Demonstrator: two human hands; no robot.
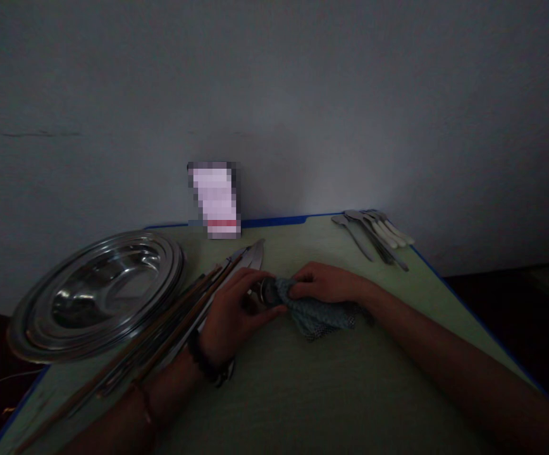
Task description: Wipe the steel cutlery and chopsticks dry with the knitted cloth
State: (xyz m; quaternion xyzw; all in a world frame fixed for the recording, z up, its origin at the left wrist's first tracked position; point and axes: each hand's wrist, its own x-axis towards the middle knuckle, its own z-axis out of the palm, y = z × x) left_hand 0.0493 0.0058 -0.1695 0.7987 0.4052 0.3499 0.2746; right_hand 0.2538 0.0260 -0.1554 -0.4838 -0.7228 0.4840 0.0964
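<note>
My left hand point(236, 303) is curled around a small round-rimmed vessel point(268, 292), perhaps a cup or glass; the dim light hides its exact kind. Its rim faces left, toward my left palm. A grey-blue cloth point(319, 316) is bunched in my right hand point(324, 282), pressed against the vessel's right side, with its loose end hanging down over the table. The cloth covers part of the vessel. Both hands meet just above the middle of the table.
Stacked steel basins point(98, 297) stand at the left of the green table point(293, 392). Chopsticks point(160, 335) and knives point(254, 256) lie beside them. Several spoons point(374, 234) rest at the back right. A blurred phone point(215, 199) leans against the wall point(274, 95).
</note>
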